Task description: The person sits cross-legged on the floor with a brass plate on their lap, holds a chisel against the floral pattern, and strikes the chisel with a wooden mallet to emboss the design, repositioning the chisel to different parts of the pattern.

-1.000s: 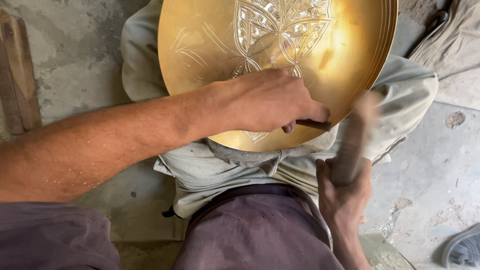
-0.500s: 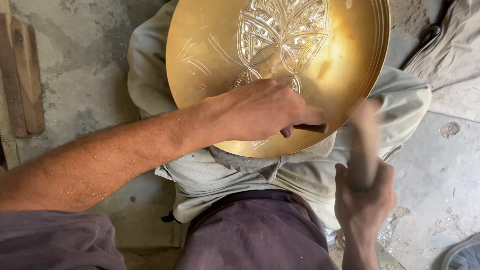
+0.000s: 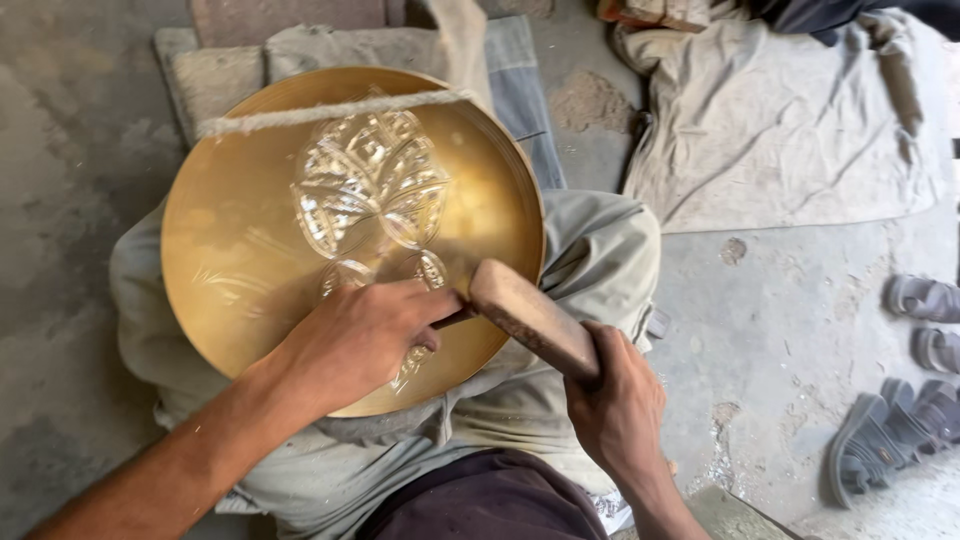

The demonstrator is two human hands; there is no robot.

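Engraving on round golden brass tray across lap | centre flower motif cut, outer band mostly plain | left hand clamped on thin dark chisel | right hand gripping wooden mallet at chisel end

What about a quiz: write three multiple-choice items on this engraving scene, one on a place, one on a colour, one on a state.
1. Where does the round golden brass plate rest?
A on the person's lap
B on a shelf
C on a wall

2. What colour is the plate?
A blue
B golden
C black

3. How is the wooden mallet held?
A lying loose on the floor
B gripped in the right hand
C hung from a hook

Answers:
A, trouser legs lie under it.
B, its face shines golden.
B, fingers wrap its handle, its head at the left hand.
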